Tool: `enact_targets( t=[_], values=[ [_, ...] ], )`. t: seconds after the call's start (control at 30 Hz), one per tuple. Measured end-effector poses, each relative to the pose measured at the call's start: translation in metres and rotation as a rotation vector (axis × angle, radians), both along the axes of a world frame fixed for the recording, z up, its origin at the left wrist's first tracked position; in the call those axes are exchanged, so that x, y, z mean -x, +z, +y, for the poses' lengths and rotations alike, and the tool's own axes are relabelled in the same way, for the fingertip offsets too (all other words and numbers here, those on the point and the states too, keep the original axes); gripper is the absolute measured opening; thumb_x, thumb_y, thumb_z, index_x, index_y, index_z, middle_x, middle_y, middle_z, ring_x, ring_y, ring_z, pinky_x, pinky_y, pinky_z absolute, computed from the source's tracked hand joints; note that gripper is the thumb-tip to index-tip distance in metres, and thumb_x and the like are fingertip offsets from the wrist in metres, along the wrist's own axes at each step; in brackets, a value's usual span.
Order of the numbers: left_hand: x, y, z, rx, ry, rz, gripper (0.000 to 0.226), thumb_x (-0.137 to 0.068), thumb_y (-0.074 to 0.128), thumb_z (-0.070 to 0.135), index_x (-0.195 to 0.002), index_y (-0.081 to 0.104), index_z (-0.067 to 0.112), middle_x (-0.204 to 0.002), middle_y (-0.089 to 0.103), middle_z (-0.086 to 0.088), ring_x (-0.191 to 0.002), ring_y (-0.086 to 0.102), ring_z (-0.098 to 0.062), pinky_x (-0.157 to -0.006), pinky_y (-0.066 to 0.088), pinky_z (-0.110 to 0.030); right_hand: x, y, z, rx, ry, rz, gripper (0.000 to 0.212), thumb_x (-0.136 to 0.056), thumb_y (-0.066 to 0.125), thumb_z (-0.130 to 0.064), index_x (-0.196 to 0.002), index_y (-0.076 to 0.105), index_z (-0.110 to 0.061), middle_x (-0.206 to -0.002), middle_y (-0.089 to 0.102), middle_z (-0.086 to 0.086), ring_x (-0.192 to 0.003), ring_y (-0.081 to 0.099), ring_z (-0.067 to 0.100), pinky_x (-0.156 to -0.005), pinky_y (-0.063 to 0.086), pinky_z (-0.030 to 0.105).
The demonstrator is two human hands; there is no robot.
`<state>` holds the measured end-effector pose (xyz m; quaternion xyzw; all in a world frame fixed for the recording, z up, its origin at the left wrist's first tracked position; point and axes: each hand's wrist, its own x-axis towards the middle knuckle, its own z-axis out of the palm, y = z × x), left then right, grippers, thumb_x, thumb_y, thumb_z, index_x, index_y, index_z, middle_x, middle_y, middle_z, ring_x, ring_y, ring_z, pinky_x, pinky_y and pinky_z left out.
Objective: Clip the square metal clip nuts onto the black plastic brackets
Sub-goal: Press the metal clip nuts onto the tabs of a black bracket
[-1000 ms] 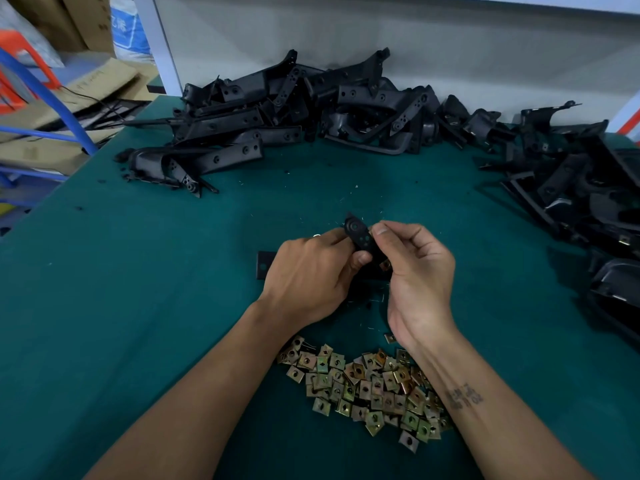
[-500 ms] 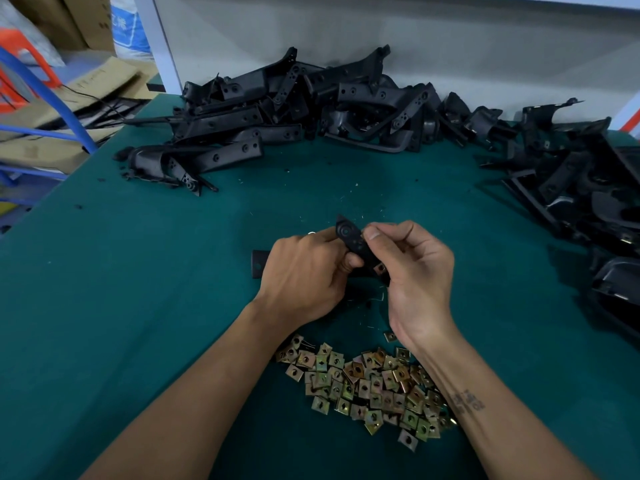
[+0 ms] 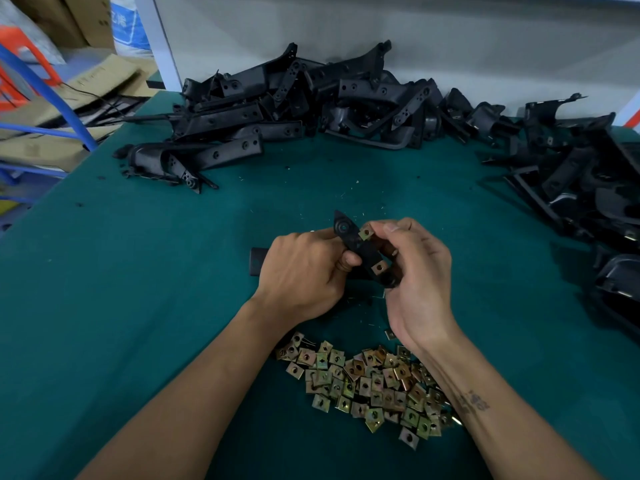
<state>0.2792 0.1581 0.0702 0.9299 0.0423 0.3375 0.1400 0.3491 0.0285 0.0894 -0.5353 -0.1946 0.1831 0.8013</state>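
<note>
Bracket in hand: a narrow black plastic bracket (image 3: 360,249) is held above the table's middle, between both hands, with its long axis running from far-left down to near-right.
Nuts on it: one square brass-coloured metal clip nut (image 3: 366,233) sits near the upper end, a second clip nut (image 3: 379,267) lower down; both look seated on the bracket's right edge.
Left hand (image 3: 304,271): fingers curled round the bracket's left part, thumb pressing its face.
Right hand (image 3: 415,268): fingertips pinch the bracket at the upper nut, the nearer hand to both nuts.
Key relation: the nuts lie on the right-hand side of the strip, so any push to seat them probably comes from the right hand, across the long axis.
Loose nuts: a heap of square metal clip nuts (image 3: 367,382) lies on the table just near of the hands, between the forearms.
Surface: dark teal felt-like table covering (image 3: 138,306), with small specks.
Room: a pile of black plastic brackets (image 3: 277,116) along the far edge, another pile of black parts (image 3: 588,181) at right; a white wall (image 3: 415,36) behind; cardboard (image 3: 52,109) and a blue metal frame (image 3: 45,88) at left.
</note>
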Motion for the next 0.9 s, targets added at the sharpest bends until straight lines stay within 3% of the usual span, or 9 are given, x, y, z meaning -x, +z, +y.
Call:
enact_targets(
  t=[0.13, 0.33, 0.43, 0.57, 0.73, 0.9],
  values=[
    [0.000, -0.001, 0.001, -0.007, 0.012, -0.031, 0.049, -0.102, 0.015, 0.056, -0.065, 0.024, 0.024, -0.064, 0.028, 0.011, -0.042, 0.034, -0.025, -0.049, 0.019, -0.026, -0.002, 0.000, -0.002, 0.016, 0.048, -0.054, 0.028, -0.086, 0.065, -0.014, -0.059, 0.064, -0.024, -0.085, 0.065, 0.005, -0.088, 0.056, 0.022, -0.082, 0.042, 0.046],
    [0.001, -0.002, 0.003, -0.006, 0.025, -0.041, 0.051, -0.102, 0.014, 0.056, -0.063, 0.022, 0.024, -0.061, 0.025, 0.011, -0.045, 0.022, -0.017, -0.050, 0.014, -0.025, -0.005, -0.003, -0.005, 0.046, 0.085, -0.195, 0.008, -0.077, 0.070, -0.028, -0.069, 0.070, -0.027, -0.094, 0.072, -0.004, -0.098, 0.066, 0.012, -0.092, 0.048, 0.037],
    [0.001, -0.001, 0.003, -0.012, 0.021, -0.043, 0.052, -0.102, 0.014, 0.056, -0.063, 0.022, 0.023, -0.062, 0.024, 0.012, -0.045, 0.021, -0.016, -0.049, 0.008, -0.024, -0.006, -0.003, -0.006, 0.069, 0.104, -0.211, 0.012, -0.081, 0.069, -0.030, -0.070, 0.069, -0.026, -0.097, 0.072, 0.000, -0.098, 0.065, 0.015, -0.090, 0.049, 0.042],
    [0.002, -0.001, 0.003, -0.014, 0.027, -0.035, 0.053, -0.101, 0.013, 0.057, -0.062, 0.022, 0.023, -0.062, 0.022, 0.012, -0.045, 0.021, -0.016, -0.050, 0.011, -0.025, -0.006, -0.002, -0.006, 0.065, 0.154, -0.215, 0.022, -0.087, 0.065, -0.030, -0.066, 0.065, -0.029, -0.096, 0.070, 0.002, -0.090, 0.061, 0.019, -0.079, 0.046, 0.046],
    [0.002, -0.001, 0.002, -0.007, 0.008, -0.041, 0.049, -0.102, 0.013, 0.056, -0.065, 0.020, 0.025, -0.064, 0.018, 0.014, -0.045, 0.021, -0.016, -0.050, 0.007, -0.023, -0.008, -0.005, -0.004, 0.121, 0.160, -0.276, 0.021, -0.088, 0.062, -0.032, -0.068, 0.068, -0.031, -0.096, 0.072, -0.005, -0.096, 0.064, 0.014, -0.088, 0.047, 0.042],
    [0.002, 0.000, 0.003, 0.000, -0.010, -0.053, 0.045, -0.101, 0.014, 0.055, -0.067, 0.019, 0.027, -0.063, 0.022, 0.012, -0.046, 0.020, -0.016, -0.049, 0.005, -0.020, -0.013, -0.012, -0.005, 0.178, 0.153, -0.327, 0.026, -0.090, 0.063, -0.034, -0.076, 0.064, -0.011, -0.105, 0.072, -0.001, -0.102, 0.065, 0.015, -0.089, 0.048, 0.038]
  ],
)
